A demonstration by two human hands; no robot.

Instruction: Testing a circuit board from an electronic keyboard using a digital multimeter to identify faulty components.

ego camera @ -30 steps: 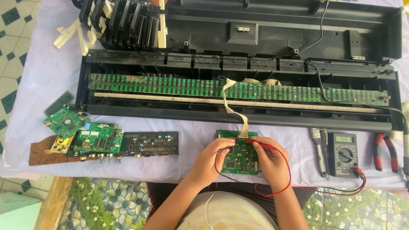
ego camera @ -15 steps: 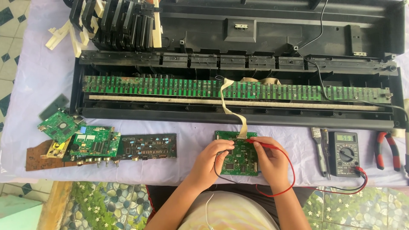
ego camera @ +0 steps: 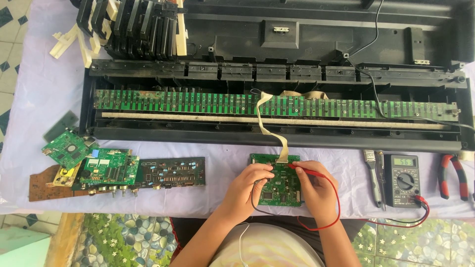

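Got both hands on the small green board [ego camera: 278, 180] lying near me, centre of the table. My left hand [ego camera: 250, 185] pinches the black probe, my right hand [ego camera: 316, 190] the red probe [ego camera: 308, 171], pointing left onto the board.

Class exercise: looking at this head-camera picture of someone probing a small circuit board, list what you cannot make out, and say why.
- Probe tips: hidden in the head view under the left hand and right hand on the small green board.
- Which point on the board each tip touches: too small, fingers cover it.
- Pliers: partly cut off near the right edge.
- Boards stacked at left: overlapping, lower ones partly hidden.
- Multimeter dial setting: too small.
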